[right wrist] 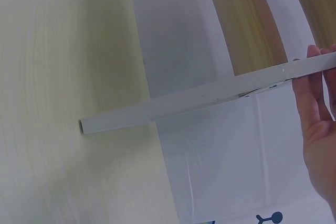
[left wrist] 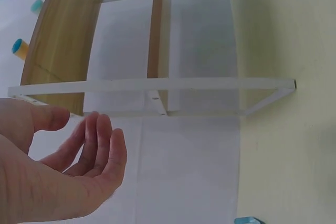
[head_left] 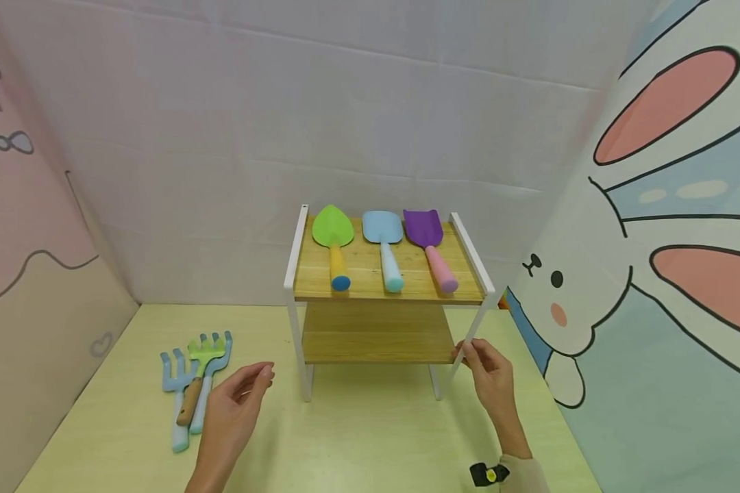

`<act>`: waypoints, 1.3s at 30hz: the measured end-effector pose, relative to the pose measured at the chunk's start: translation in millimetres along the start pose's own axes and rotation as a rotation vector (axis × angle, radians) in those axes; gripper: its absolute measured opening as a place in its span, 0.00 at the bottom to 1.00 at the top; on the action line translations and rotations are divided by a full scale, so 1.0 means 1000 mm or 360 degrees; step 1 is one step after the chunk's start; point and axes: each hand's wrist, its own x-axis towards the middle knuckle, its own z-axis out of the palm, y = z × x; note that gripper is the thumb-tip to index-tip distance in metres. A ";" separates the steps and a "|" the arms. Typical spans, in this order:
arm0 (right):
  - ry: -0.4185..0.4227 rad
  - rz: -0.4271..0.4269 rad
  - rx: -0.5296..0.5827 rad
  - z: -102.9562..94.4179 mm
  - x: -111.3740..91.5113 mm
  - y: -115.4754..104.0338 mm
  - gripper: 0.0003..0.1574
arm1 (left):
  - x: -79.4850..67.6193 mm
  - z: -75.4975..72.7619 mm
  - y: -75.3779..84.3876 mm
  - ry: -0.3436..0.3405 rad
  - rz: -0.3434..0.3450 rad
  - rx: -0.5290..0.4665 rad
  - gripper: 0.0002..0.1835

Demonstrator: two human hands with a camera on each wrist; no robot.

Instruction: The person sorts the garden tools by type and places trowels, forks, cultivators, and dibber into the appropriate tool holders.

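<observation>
White rack [head_left: 385, 318]: standing mid-view on the pale surface [head_left: 370, 438], a slim square-edged frame with wood-look boards

Handling: we'd guess stiff and fairly light, probably painted metal, maybe a bit slick; tilt it and the stuff on top could slide or roll

Right hand [head_left: 488, 373]: grasping the right front post [right wrist: 194, 98], fingers tucked behind it, right by the lower shelf [head_left: 370, 342]

Left hand [head_left: 233, 404]: holding nothing, fingers loosely bent, hovering near the left front post [left wrist: 194, 83] with a gap between

Where to grab: both posts, around lower-shelf height, so we'd keep it level; we wouldn't trust the board edges

Top shelf [head_left: 364, 272]: smooth yellowish grain, carrying a leaf-shaped green scoop [head_left: 333, 227], a rounded-square blue scoop [head_left: 382, 227] and a flared purple scoop [head_left: 424, 228]

Scoop feel: looks like hard, smooth plastic to us, not very fragile; the chunky round handles are where we'd take hold

Forks: left of the rack, a green fork [head_left: 206, 352] with a brown, wood-looking handle, bunched with two blue forks [head_left: 179, 383], curved tines, handles overlapping
</observation>
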 end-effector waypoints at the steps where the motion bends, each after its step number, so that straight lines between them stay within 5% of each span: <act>1: -0.0001 0.0001 0.0000 0.000 0.000 0.000 0.08 | 0.000 -0.001 -0.002 0.0004 -0.0008 0.0004 0.16; 24: 0.0018 0.0013 0.0038 0.002 0.001 -0.001 0.08 | 0.018 -0.024 -0.049 0.0041 -0.0106 0.0008 0.19; 39: 0.0027 0.0025 0.0018 0.002 0.001 -0.001 0.08 | 0.033 -0.038 -0.083 0.0156 -0.0182 0.0053 0.18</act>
